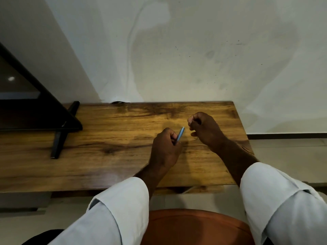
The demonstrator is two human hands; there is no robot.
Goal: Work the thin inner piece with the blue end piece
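Observation:
My left hand (165, 147) grips a small, flat blue object (180, 133) that sticks up from between its fingers, over the wooden table (106, 156). My right hand (205, 129) hovers just to the right of it, fingers curled. Whether it holds anything small is hidden by the fingers. The two hands are a short gap apart, above the right half of the table. Both forearms come out of rolled white sleeves.
A black-framed screen (26, 106) on a black stand foot (60, 138) occupies the table's left end. A stained white wall rises behind the table. An orange-brown rounded seat (194, 227) lies below me, and the table's right edge ends near the tiled floor.

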